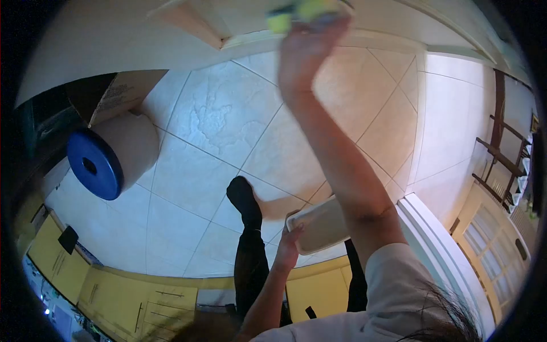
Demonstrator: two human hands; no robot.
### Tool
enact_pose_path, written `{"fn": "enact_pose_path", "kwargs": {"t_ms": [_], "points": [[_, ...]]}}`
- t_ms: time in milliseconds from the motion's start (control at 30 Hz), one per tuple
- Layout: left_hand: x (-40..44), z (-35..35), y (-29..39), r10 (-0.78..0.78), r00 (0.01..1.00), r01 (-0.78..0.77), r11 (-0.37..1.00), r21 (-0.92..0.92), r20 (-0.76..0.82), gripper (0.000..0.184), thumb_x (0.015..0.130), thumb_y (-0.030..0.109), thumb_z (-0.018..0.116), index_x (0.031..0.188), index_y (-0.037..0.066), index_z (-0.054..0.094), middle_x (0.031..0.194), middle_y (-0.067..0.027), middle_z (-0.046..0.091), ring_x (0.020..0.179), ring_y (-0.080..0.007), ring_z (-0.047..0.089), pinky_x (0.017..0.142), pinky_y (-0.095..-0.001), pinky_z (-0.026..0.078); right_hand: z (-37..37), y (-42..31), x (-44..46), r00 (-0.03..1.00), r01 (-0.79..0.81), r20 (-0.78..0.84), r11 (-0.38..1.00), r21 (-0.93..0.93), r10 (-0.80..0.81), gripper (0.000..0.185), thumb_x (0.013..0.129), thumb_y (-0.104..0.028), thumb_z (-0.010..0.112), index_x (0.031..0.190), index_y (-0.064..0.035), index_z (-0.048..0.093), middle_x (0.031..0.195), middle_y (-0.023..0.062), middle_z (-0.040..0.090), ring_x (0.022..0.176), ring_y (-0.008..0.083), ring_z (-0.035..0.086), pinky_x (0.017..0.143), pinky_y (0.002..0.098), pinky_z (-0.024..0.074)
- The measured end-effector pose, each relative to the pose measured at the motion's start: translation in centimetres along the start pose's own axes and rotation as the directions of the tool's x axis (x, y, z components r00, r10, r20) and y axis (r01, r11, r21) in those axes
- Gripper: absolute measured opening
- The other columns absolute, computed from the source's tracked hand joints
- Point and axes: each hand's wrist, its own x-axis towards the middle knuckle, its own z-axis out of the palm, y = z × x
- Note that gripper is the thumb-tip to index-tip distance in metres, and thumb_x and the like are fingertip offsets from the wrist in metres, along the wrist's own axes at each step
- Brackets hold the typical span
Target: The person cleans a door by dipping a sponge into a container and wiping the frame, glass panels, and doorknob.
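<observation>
My right hand point(310, 54) is raised at the top of the view, smeared by motion, with its fingers around a yellow and dark item point(307, 12) too blurred to name, close to a pale surface point(245, 20). Low in the middle, my left hand point(290, 245) grips the left edge of a shallow, light-coloured rectangular tray point(322, 225). My right forearm and upper arm hide the tray's right end. Nothing can be made out inside the visible part of the tray.
A white bin with a blue lid point(108, 165) stands on the tiled floor point(199, 171) at left, beside a cardboard box point(128, 91). Yellow cabinets point(117, 296) line the bottom. My dark-clad foot point(242, 196) is on the tiles. A white door frame point(444, 256) is at right.
</observation>
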Motion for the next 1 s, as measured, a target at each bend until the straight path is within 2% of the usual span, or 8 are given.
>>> {"fn": "enact_pose_path", "kwargs": {"t_ms": [33,133,267,333,500,700,800,1000], "points": [[0.0,-0.1,-0.3,0.003,1.000,-0.002,0.999,-0.037,0.027,0.048,0.080,0.024,0.056,0.123,0.011,0.040,0.111,-0.0070,0.049,0.106,-0.0213,0.047,0.092,-0.0364,0.037,0.5,-0.3,-0.6,0.931,0.363,0.059,0.893,-0.265,-0.361,0.033,0.066,0.009,0.052,0.096,-0.0028,0.043,0.092,0.0101,0.046,0.094,0.0286,0.043,0.086,0.0418,0.0322],[0.1,0.1,0.4,0.005,1.000,-0.004,0.999,-0.042,0.012,0.048,0.080,0.025,0.056,0.123,0.011,0.040,0.110,-0.0071,0.050,0.105,-0.0211,0.047,0.092,-0.0361,0.037,0.2,-1.6,-0.9,0.768,0.462,0.617,0.819,-0.342,-0.175,0.040,0.069,-0.010,0.058,0.106,-0.0007,0.049,0.106,0.0242,0.048,0.105,0.0443,0.041,0.097,0.0557,0.0259],[-0.2,0.2,0.9,0.003,0.999,-0.003,1.000,0.019,-0.034,0.049,0.079,0.025,0.057,0.123,0.011,0.039,0.111,-0.0071,0.050,0.105,-0.0212,0.047,0.091,-0.0360,0.037,-2.8,2.9,2.8,0.811,0.584,0.401,0.630,-0.513,-0.426,0.035,0.073,-0.004,0.053,0.106,0.0003,0.046,0.102,0.0212,0.048,0.097,0.0367,0.046,0.098,0.0553,0.0255],[-0.3,0.1,1.0,-0.003,0.999,0.007,0.994,-0.112,0.037,0.048,0.079,0.024,0.057,0.122,0.011,0.039,0.111,-0.0071,0.049,0.105,-0.0212,0.047,0.091,-0.0362,0.037,-2.5,1.7,3.1,0.997,0.075,0.032,0.959,-0.273,-0.069,0.033,0.073,-0.002,0.051,0.106,0.0022,0.046,0.098,0.0198,0.049,0.095,0.0332,0.047,0.085,0.0506,0.0372],[0.0,-0.1,1.1,-0.012,1.000,0.014,0.998,-0.062,0.024,0.046,0.080,0.023,0.056,0.121,0.012,0.039,0.112,-0.0073,0.049,0.107,-0.0214,0.046,0.091,-0.0370,0.037,0.8,-1.3,0.5,0.636,0.569,0.646,0.822,-0.023,-0.422,0.028,0.073,-0.003,0.050,0.101,0.0016,0.049,0.100,0.0217,0.050,0.102,0.0353,0.043,0.099,0.0531,0.0237],[0.0,0.4,1.4,-0.015,1.000,0.016,0.996,-0.086,0.013,0.048,0.079,0.023,0.057,0.121,0.011,0.039,0.112,-0.0075,0.049,0.107,-0.0214,0.046,0.092,-0.0367,0.037,-2.5,2.6,3.3,0.843,0.521,0.375,0.762,-0.385,-0.386,0.039,0.060,0.002,0.056,0.097,-0.0052,0.049,0.095,0.0157,0.047,0.092,0.0316,0.041,0.078,0.0421,0.0327],[0.2,0.5,1.5,0.022,0.999,-0.019,0.998,-0.067,0.038,0.048,0.079,0.023,0.058,0.122,0.010,0.039,0.112,-0.0074,0.049,0.108,-0.0211,0.046,0.093,-0.0358,0.036,1.0,-1.0,0.1,0.528,0.618,0.781,0.782,-0.084,-0.333,0.027,0.076,-0.007,0.051,0.103,-0.0045,0.050,0.097,0.0218,0.052,0.101,0.0398,0.046,0.086,0.0570,0.0346],[0.2,1.0,1.7,0.058,0.998,-0.058,0.997,-0.051,-0.008,0.045,0.080,0.023,0.056,0.120,0.009,0.040,0.109,-0.0068,0.049,0.105,-0.0184,0.045,0.092,-0.0321,0.034,-0.3,-2.0,3.5,0.631,0.713,0.602,0.672,-0.201,-0.489,0.029,0.072,-0.005,0.053,0.101,-0.0061,0.053,0.097,0.0197,0.050,0.095,0.0389,0.046,0.073,0.0525,0.0409]]}}
